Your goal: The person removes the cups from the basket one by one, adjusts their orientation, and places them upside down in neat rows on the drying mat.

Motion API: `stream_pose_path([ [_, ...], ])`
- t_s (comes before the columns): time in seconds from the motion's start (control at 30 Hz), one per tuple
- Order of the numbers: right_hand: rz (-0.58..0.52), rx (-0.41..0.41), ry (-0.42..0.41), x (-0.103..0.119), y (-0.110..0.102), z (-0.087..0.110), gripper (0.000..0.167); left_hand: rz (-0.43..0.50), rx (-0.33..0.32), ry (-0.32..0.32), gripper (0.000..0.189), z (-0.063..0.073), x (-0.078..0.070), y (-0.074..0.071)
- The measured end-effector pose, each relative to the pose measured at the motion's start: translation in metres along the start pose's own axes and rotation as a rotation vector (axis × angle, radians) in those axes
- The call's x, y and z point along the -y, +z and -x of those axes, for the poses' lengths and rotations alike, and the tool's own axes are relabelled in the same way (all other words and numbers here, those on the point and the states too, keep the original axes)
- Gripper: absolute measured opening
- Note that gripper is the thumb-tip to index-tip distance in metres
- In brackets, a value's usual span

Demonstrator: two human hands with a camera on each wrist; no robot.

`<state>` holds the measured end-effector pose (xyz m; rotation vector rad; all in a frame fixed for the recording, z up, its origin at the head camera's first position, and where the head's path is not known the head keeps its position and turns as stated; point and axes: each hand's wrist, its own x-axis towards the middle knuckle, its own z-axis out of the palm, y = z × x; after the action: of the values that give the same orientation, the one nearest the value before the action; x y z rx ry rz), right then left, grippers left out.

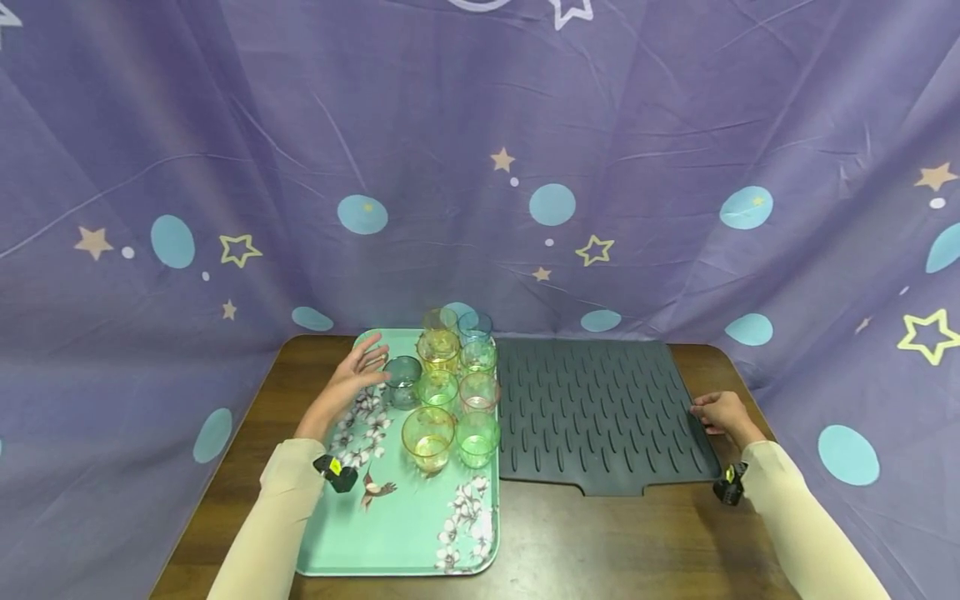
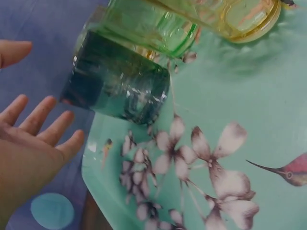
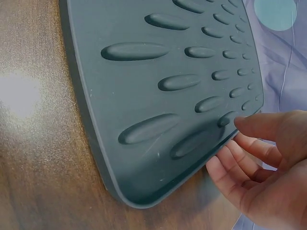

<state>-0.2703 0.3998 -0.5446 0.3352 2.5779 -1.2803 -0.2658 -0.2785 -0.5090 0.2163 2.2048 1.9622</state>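
My left hand [image 1: 356, 380] is spread beside a dark grey-blue glass [image 1: 403, 392] at the left of a group of tinted glasses. In the left wrist view the fingers [image 2: 43, 129] are apart from that glass [image 2: 117, 79]. The glass stands on a mint-green tray [image 1: 360, 533] with flowers and a bird printed on it. To the right lies a dark grey ribbed drying mat [image 1: 592, 408]. My right hand [image 1: 722, 413] pinches its right edge, thumb on top and fingers underneath, as the right wrist view shows on the mat [image 3: 139, 96].
Several yellow, green, pink and blue glasses, among them a yellow glass [image 1: 429, 440] and a light green glass [image 1: 477, 439], fill the tray's right part. Tray and mat meet side by side on the wooden table [image 1: 600, 542]. A purple patterned cloth [image 1: 450, 125] hangs behind.
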Motion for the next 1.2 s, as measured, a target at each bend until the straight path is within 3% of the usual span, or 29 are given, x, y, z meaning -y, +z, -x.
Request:
stream_pose_path([
  [0.33, -0.012, -0.012, 0.041, -0.005, -0.001, -0.005, 0.035, 0.017, 0.097, -0.057, 0.091, -0.007, 0.028, -0.009],
  [0.57, -0.04, -0.011, 0.076, -0.012, -0.005, -0.008, 0.031, 0.073, 0.191, -0.081, 0.089, -0.016, 0.037, -0.01],
  [0.77, -0.038, 0.003, 0.06, -0.015, -0.007, -0.007, 0.028, 0.04, 0.246, -0.112, 0.088, -0.02, 0.044, -0.01],
  [1.07, -0.01, 0.016, 0.041, -0.014, -0.006, -0.012, 0.017, 0.038, 0.224, -0.16, 0.092, -0.017, 0.046, -0.008],
  [1.2, -0.02, 0.063, 0.024, -0.005, -0.009, -0.016, 0.021, 0.035, 0.213, -0.155, 0.093, -0.016, 0.046, -0.009],
])
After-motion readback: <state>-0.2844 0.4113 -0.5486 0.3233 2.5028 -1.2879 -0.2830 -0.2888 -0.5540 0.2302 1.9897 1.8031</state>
